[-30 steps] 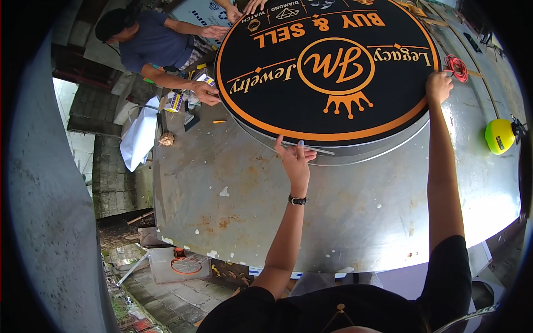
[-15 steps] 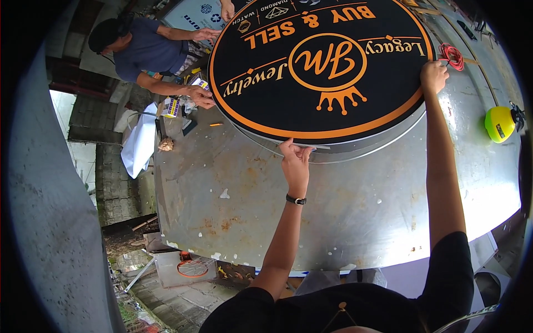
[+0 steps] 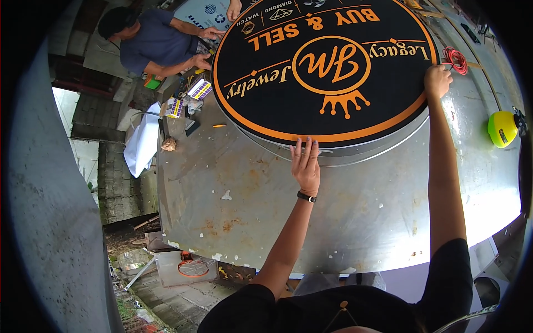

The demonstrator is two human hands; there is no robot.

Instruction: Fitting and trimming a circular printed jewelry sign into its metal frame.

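A big round sign panel, black with an orange border, crown and lettering, sits over a clear-edged round frame on the metal table. My left hand lies against the sign's near rim, its fingers stretched out and their tips on the orange border. At the right rim, my right hand grips the sign's edge with bent fingers. A co-worker's two hands touch the left rim. Another person's hand reaches in at the far left edge of the sign.
Red cable lies coiled beside my right hand on the metal table. A yellow spray bottle stands far right. Small boxes, a pencil-like orange stick and a white sheet lie left, near the co-worker.
My left hand has gone from pinching at the near rim to lying with fingers extended on it. The co-worker's nearer hand has moved farther up the left rim.
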